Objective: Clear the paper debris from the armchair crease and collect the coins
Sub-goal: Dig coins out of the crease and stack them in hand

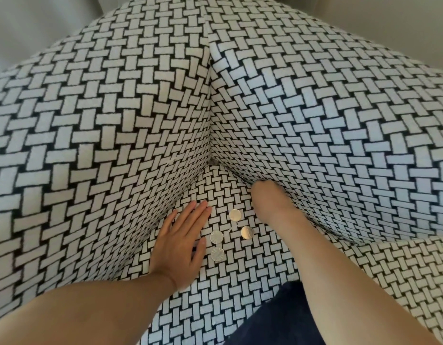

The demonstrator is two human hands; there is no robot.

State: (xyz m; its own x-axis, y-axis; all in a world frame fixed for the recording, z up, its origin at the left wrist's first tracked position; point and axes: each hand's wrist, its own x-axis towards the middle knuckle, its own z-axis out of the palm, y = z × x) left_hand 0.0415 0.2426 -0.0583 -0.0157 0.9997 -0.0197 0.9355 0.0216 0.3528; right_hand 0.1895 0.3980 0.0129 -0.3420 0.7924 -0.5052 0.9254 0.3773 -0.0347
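Four round, silvery coins lie flat on the seat (240,282) of the armchair (111,125), which is covered in a black-and-white basket-weave cloth. They form a loose cluster near the back corner, none touching another: one coin (235,215) farthest back, one (247,232) to its right with a warmer sheen, and two on the left (216,237) (217,254) that show a fine rayed pattern on their faces. The left hand (180,242) rests palm down on the seat with straight fingers, its thumb just beside the two left coins and holding nothing. The right hand (267,200) is pushed into the crease (230,171) between the seat and the right side; its fingers are hidden there, so whether it grips anything cannot be told. A small grey bit (212,161) sits in the corner, too small to identify. No paper is plainly visible.
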